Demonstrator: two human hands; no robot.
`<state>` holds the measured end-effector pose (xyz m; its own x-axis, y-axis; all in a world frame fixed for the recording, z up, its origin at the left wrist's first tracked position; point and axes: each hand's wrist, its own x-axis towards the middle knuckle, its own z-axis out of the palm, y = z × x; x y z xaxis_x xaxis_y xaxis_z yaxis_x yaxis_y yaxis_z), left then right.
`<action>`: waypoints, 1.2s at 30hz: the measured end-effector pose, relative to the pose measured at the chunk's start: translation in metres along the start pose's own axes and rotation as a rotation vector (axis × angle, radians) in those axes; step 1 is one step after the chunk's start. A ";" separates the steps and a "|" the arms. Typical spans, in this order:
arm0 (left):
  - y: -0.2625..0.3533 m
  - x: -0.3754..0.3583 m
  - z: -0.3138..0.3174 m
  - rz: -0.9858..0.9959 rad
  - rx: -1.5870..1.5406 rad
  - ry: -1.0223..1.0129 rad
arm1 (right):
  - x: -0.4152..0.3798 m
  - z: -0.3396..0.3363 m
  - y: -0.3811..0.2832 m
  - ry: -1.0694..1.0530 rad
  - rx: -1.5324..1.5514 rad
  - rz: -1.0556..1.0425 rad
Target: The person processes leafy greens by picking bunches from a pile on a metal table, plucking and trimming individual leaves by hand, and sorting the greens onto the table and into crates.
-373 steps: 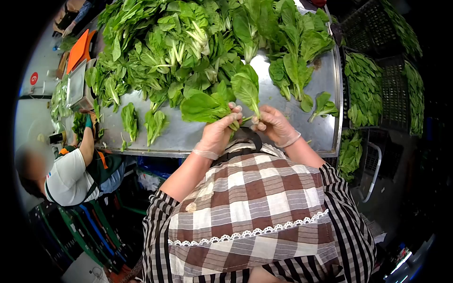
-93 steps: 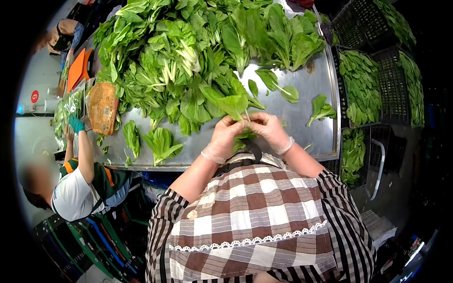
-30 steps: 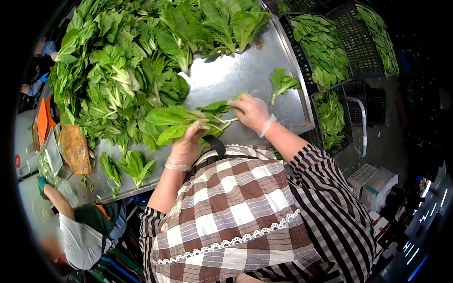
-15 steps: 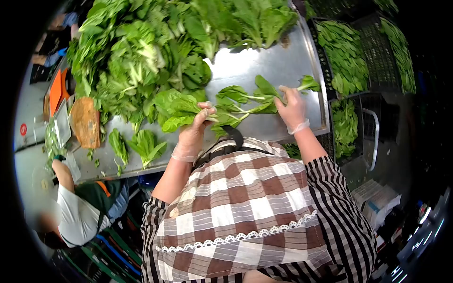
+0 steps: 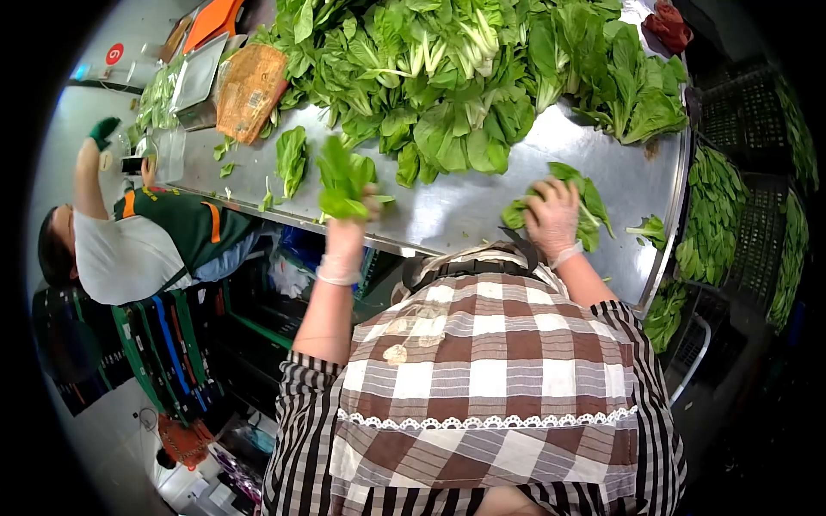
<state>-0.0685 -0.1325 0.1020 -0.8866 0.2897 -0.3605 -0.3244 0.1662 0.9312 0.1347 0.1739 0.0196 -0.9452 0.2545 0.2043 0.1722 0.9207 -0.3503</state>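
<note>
My left hand (image 5: pixel 351 230), in a clear glove and slightly blurred, is closed round a small bunch of leafy greens (image 5: pixel 342 182) held over the steel table's front edge. At the right, my gloved right hand (image 5: pixel 553 215) has its fingers curled over loose leaves with pale stems (image 5: pixel 589 199) on the tabletop. Part of those leaves is hidden under the hand. Between and beyond both hands rises a big heap of leafy greens (image 5: pixel 413 77). Left of my left hand lies a separate leafy plant (image 5: pixel 292 161), and a small leaf piece (image 5: pixel 651 230) rests near the right edge.
The steel table (image 5: pixel 456 211) has a raised right rim. Black crates of greens (image 5: pixel 710 215) stand beyond it. A worn brown board (image 5: pixel 251 90), a clear tub (image 5: pixel 198 73) and an orange box (image 5: pixel 213 21) sit at left. A co-worker in a green apron (image 5: pixel 176 228) is at the left.
The view has swung left, showing more of the co-worker. My left hand, still with a bunch, has moved left, away from my right hand. My right hand has closed over the loose leaves.
</note>
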 end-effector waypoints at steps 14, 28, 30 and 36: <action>-0.052 0.050 -0.094 0.215 1.145 0.021 | -0.039 -0.063 0.023 0.196 -0.189 0.302; -0.067 0.030 -0.098 0.271 1.120 0.385 | 0.151 0.019 0.083 -0.022 0.460 0.876; -0.037 0.015 -0.082 0.378 1.003 0.385 | 0.149 0.032 0.092 -0.020 0.804 0.944; 0.024 -0.025 0.043 0.472 0.438 0.030 | 0.076 -0.029 0.051 -0.127 1.405 0.828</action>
<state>-0.0400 -0.0954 0.1310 -0.9120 0.4000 0.0905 0.2621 0.3988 0.8788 0.0795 0.2484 0.0438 -0.7562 0.4232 -0.4990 0.3085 -0.4420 -0.8423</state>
